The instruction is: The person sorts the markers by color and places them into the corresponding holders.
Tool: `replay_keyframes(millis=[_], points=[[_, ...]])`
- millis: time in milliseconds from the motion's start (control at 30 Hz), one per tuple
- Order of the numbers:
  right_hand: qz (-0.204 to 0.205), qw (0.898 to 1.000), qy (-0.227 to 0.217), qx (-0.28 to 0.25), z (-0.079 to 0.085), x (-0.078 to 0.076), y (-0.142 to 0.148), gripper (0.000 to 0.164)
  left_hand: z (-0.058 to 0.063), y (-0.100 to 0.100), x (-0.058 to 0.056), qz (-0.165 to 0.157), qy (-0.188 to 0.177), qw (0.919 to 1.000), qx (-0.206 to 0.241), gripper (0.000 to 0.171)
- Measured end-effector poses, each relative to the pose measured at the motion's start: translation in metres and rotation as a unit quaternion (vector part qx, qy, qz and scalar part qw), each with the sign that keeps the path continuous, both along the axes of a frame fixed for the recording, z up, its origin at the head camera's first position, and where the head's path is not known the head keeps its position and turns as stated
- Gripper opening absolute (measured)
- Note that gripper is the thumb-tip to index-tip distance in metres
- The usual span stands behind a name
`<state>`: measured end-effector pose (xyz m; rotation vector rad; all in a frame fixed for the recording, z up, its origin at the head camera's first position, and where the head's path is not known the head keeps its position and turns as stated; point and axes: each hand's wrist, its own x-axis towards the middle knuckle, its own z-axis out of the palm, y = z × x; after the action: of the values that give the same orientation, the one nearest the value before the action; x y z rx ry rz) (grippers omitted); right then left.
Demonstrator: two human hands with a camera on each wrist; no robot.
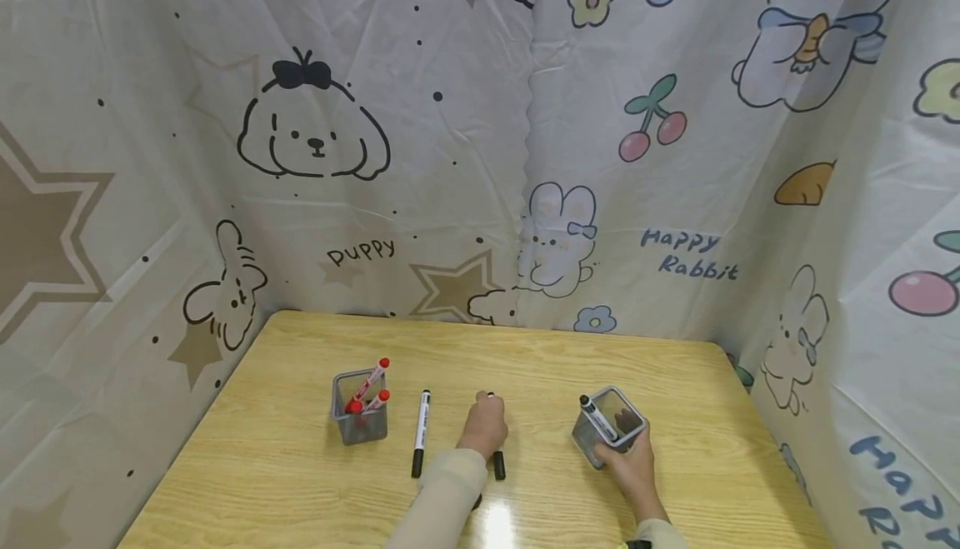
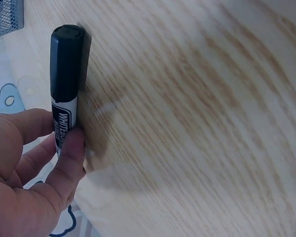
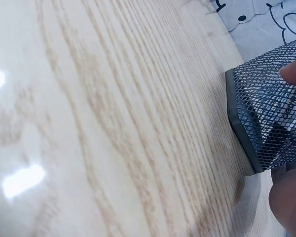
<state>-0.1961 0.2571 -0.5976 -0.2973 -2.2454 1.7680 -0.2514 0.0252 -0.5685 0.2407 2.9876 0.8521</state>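
Note:
My left hand (image 1: 483, 426) pinches a black-capped whiteboard marker (image 2: 64, 64) between thumb and fingers, over the middle of the table. In the head view, mostly its black end (image 1: 499, 466) shows below the hand. My right hand (image 1: 636, 470) grips a grey mesh pen holder (image 1: 588, 441) by its side, thumb on the near side. Inside that holder leans another black-and-white marker (image 1: 600, 420); through the mesh (image 3: 271, 108) it shows dimly in the right wrist view. The holder looks tilted; whether its whole base touches the table I cannot tell.
Left of my left hand lies a black-and-white marker (image 1: 422, 432). Farther left stands a second mesh holder (image 1: 363, 428) with red markers (image 1: 367, 386) in it. A dark tip (image 1: 477, 501) peeks from under my left sleeve. Printed curtains (image 1: 450, 157) border the wooden table (image 1: 270, 449).

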Motion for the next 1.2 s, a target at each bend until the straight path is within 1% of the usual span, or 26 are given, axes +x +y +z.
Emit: replay_keyframes(millis=[67,167,333,400,467,600,700,767,867,933,1033,1200], points=[[-0.002,1.0,0.001,0.002,0.0,0.0,0.0,0.082,0.0,0.0,0.0,-0.001,0.002,1.0,0.002,0.009],[-0.004,1.0,0.002,0.003,-0.002,-0.001,0.001,0.082,0.001,-0.002,-0.001,-0.001,0.006,0.9998,0.019,0.01],[-0.004,1.0,0.0,0.007,-0.003,-0.001,0.001,0.082,0.008,-0.003,-0.003,-0.003,0.025,0.9981,0.057,0.022],[-0.003,1.0,-0.001,0.007,-0.003,0.0,0.001,0.082,0.011,-0.002,-0.003,-0.007,0.023,0.9977,0.063,0.024],[-0.003,1.0,-0.002,0.007,-0.003,0.0,0.001,0.082,0.014,-0.002,-0.003,-0.006,0.014,0.9978,0.065,0.024],[-0.002,1.0,-0.003,0.008,-0.002,0.001,0.001,0.082,0.017,-0.002,-0.003,-0.002,0.003,0.9979,0.065,0.024],[0.0,1.0,-0.002,0.013,-0.001,0.001,0.001,0.082,0.018,-0.003,-0.002,0.003,0.001,0.9968,0.08,0.025],[0.001,1.0,-0.003,0.014,-0.002,0.0,0.0,0.082,0.02,-0.004,-0.001,0.006,-0.002,0.995,0.1,0.026],[0.001,1.0,-0.004,0.013,-0.003,0.0,0.001,0.082,0.023,-0.006,0.001,0.006,0.011,0.9922,0.124,0.025],[0.001,1.0,-0.003,0.012,-0.004,-0.001,0.001,0.082,0.025,-0.005,0.001,0.003,0.025,0.9899,0.139,0.023],[-0.001,1.0,0.001,0.009,-0.004,-0.001,0.001,0.082,0.029,-0.003,0.001,-0.001,0.046,0.9874,0.151,0.023],[-0.004,1.0,0.002,0.009,-0.003,-0.001,0.001,0.082,0.039,0.003,0.002,0.009,0.062,0.9848,0.162,0.037]])
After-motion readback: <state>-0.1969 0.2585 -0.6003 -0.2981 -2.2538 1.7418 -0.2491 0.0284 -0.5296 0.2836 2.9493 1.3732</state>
